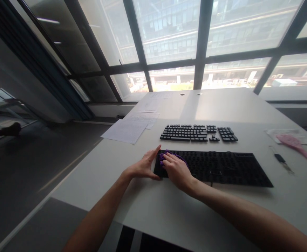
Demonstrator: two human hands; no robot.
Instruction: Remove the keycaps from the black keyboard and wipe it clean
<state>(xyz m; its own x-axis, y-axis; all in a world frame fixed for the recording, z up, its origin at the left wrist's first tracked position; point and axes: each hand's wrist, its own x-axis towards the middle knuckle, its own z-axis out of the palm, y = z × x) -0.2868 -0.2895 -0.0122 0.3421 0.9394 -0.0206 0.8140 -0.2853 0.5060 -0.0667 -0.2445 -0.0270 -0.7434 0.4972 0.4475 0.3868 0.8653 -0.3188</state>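
Note:
A black keyboard (237,171) lies on the white table, its keycaps off. My left hand (144,164) braces its left end, the thumb at the front corner and the fingers reaching to the back corner. Bent over that same end, my right hand (178,169) presses a purple knobbly cloth (162,158) down onto the keyboard; most of the cloth is hidden under the fingers. Just behind, loose black keycaps (185,133) are laid out in rows like a keyboard layout.
Sheets of paper (125,131) lie at the table's left edge. To the right are a pink hairbrush (297,145) on a clear plastic bag and a dark key fob (280,158) with keys. Large windows (169,31) stand behind the table (222,108).

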